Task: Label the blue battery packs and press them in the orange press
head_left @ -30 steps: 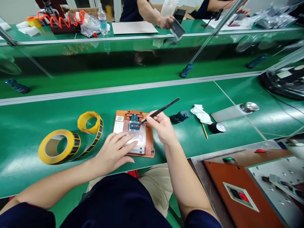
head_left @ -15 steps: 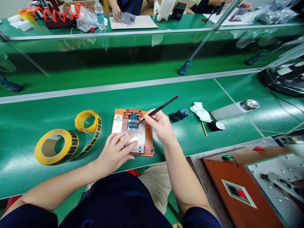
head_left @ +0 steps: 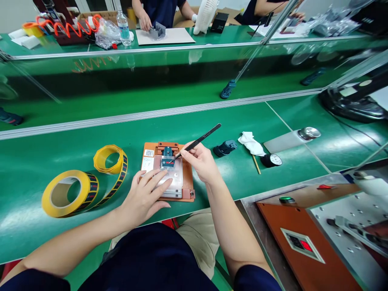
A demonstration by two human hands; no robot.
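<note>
Black tweezers [head_left: 203, 138] are pinched in my right hand [head_left: 202, 162], their tips at a dark label with red lettering [head_left: 167, 163]. That label lies in the window of a clear plate [head_left: 176, 180] on an orange-brown fixture [head_left: 189, 178]. A dark blue-green battery pack [head_left: 167, 151] sits in the fixture, partly covered by the plate. My left hand [head_left: 146, 194] lies with fingers spread on the clear plate's left side. Whether the label touches the battery pack cannot be made out.
At left stand a large yellow label roll [head_left: 65, 194] and a smaller yellow coil [head_left: 107, 159], joined by a strip. Rightward lie another battery pack [head_left: 224, 148], crumpled tissue [head_left: 251, 143], a black round gauge [head_left: 272, 160] and a bottle [head_left: 286, 140]. A co-worker's hand [head_left: 145, 22] shows behind the divider.
The whole view has shifted slightly. My hands, the tweezers and the label keep nearly the same places on the fixture. Across the divider, the co-worker's grey part has turned.
</note>
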